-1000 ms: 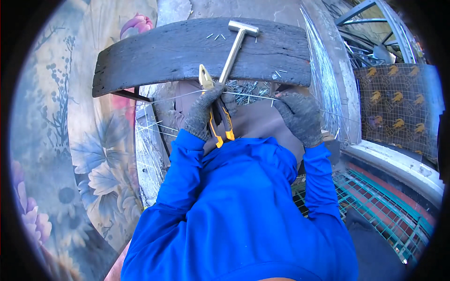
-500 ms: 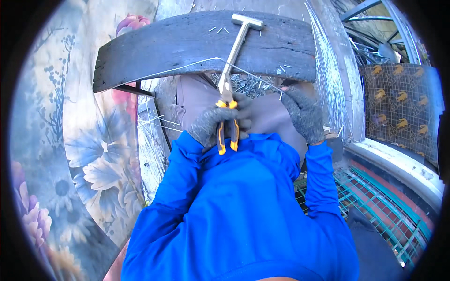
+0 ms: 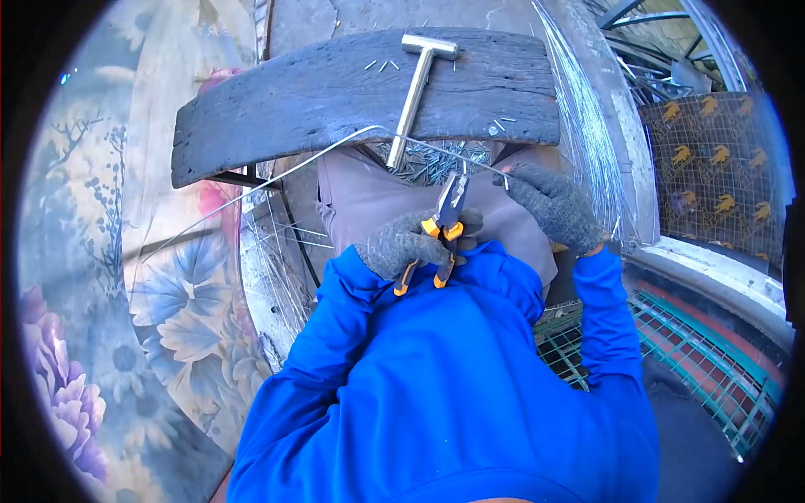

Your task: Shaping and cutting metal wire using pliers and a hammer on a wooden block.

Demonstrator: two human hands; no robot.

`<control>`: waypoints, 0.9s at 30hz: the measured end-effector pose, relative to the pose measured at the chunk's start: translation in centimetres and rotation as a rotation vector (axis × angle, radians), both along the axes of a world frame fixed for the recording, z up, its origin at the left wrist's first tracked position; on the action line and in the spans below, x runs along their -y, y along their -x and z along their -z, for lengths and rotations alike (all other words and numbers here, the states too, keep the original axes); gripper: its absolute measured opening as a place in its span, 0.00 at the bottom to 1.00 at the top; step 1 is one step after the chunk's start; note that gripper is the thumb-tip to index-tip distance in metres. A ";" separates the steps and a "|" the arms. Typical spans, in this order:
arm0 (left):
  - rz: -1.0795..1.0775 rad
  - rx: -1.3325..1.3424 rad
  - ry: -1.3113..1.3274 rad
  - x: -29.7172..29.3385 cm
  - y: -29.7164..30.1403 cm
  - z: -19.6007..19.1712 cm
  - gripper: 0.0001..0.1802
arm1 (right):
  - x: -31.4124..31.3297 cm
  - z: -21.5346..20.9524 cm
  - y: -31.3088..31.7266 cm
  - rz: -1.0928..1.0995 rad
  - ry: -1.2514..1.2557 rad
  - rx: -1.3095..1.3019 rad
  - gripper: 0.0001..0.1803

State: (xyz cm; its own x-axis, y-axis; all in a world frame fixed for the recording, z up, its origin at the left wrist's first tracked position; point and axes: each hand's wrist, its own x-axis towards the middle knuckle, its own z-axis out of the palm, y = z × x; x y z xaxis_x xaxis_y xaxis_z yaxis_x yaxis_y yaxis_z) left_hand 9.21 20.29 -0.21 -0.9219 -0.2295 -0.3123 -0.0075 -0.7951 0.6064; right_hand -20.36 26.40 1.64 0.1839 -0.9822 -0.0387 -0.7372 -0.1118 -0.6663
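My left hand (image 3: 402,245), in a grey knit glove, is closed around a pair of pliers (image 3: 454,194) with orange and black handles. The jaws point away from me and look slightly parted. My right hand (image 3: 549,205), gloved too, pinches a long thin metal wire (image 3: 314,156) near its right end. The wire bends in the middle over the plank's near edge, and its long part slopes down to the left. Its short right end turns down beside my fingers. A metal hammer (image 3: 415,94) lies across the dark wooden plank (image 3: 277,101), its handle overhanging the near edge.
Several short cut wire pieces (image 3: 383,65) lie on the plank, and many more cut pieces (image 3: 419,166) are heaped beneath its near edge. A bundle of long wires (image 3: 583,117) stands right of the plank. A flowered sheet (image 3: 184,310) covers the left side; a green wire grid (image 3: 679,360) is at lower right.
The pliers have moved right and tilted, away from the hammer's handle. My right hand has stayed on the wire's end, while more of the wire's left part shows, reaching farther down-left.
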 end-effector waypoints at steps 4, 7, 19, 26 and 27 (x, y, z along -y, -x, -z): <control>0.003 -0.006 0.010 0.0 0.1 0.3 0.42 | 0.5 -0.5 -0.1 -0.042 -0.053 0.043 0.17; 0.070 0.069 -0.035 0.4 0.0 0.4 0.41 | 0.6 -0.7 -0.1 -0.026 -0.144 0.123 0.18; 0.085 -0.012 -0.075 1.1 -0.4 -0.1 0.34 | 0.7 0.2 0.8 -0.072 -0.261 0.362 0.16; 0.102 -0.080 0.007 1.1 -0.4 0.6 0.32 | 1.3 -0.4 1.3 -0.509 0.213 -0.021 0.19; 0.090 -0.072 -0.001 1.1 -0.4 0.6 0.32 | 1.2 0.1 1.4 -0.510 0.210 -0.020 0.19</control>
